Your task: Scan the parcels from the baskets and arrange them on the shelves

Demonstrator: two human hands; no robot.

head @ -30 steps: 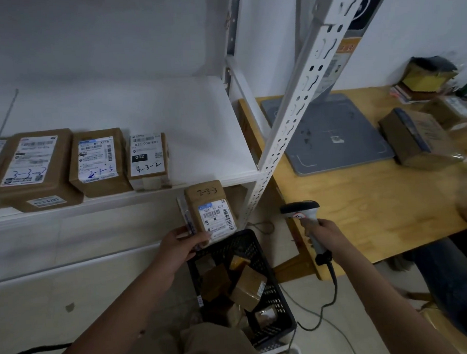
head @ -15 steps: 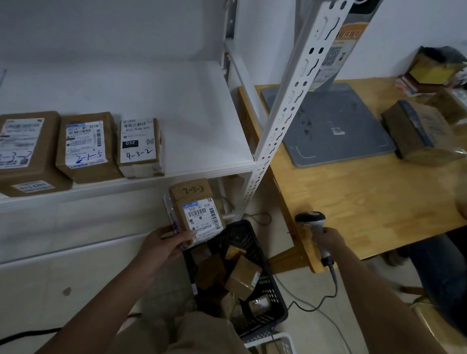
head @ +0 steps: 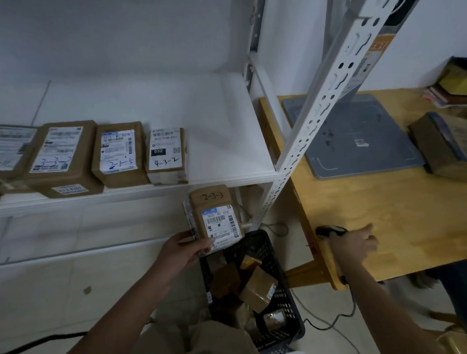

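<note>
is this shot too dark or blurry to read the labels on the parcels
Head view: dim and flat, no glare; the handwritten 2-3-3 on the parcel in the left hand reads clearly, its small print does not. Head view, edges: the far-left parcel and the right hand are smeared, so its grip is unclear; the shelf post slants, wide-lens distortion.

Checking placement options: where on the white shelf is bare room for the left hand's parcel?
Bare shelf runs from the parcel marked 4-3-2 to the upright, and behind the parcel row to the wall. The left end is crowded with parcels side by side. The left hand holds the 2-3-3 parcel below that gap. The right hand grips the scanner.
</note>
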